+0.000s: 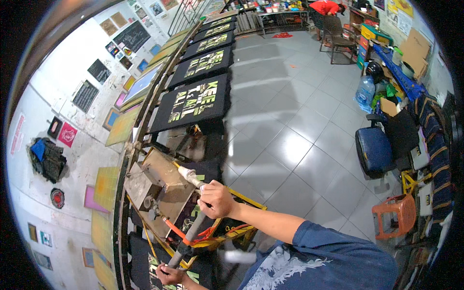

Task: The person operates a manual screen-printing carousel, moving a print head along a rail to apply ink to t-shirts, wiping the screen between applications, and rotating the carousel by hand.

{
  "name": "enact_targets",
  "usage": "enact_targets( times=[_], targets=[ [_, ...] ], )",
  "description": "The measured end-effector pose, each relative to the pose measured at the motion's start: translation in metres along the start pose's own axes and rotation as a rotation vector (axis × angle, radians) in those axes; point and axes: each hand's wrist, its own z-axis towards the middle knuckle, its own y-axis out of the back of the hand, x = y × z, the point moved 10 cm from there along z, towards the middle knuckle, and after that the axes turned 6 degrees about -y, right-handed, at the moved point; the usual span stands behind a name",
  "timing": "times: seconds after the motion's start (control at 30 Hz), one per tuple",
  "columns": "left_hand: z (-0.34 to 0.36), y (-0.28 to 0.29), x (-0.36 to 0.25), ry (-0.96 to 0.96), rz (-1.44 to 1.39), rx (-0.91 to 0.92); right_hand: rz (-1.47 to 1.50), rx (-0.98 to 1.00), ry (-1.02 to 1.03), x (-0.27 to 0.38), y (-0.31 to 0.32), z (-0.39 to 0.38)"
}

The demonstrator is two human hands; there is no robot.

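My right hand [216, 199] is closed around the upper end of a grey pipe [195, 229]. Just beyond that fist a whitish wrapped piece [189, 175] sticks out. Lower down, my left hand [170, 274] has its fingers wrapped around the other end of the same pipe. An orange rod [176, 231] meets the pipe between the two hands. Beneath and beside them is a yellow metal frame [241, 197] carrying a box-like metal unit [143, 186] and a brown panel [176, 186]. Dark printed shirts [193, 273] lie partly hidden under the frame.
A row of black printed shirts [193, 102] on boards stretches away ahead. Coloured screen frames [107, 187] lean along the left wall. To the right stand an orange stool [394, 215], a blue chair [374, 150] and a water jug [365, 92]. A person in red [326, 7] bends over far off.
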Motion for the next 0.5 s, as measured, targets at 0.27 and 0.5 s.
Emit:
enact_targets(
  times=[0.27, 0.5],
  targets=[
    [-0.002, 0.002, 0.011, 0.012, 0.077, 0.032, 0.013, 0.039, 0.011, -0.003, -0.006, -0.004],
    [-0.009, 0.000, 0.025, -0.010, 0.009, -0.002, 0.019, 0.024, 0.013, -0.001, -0.003, -0.004]
  ],
)
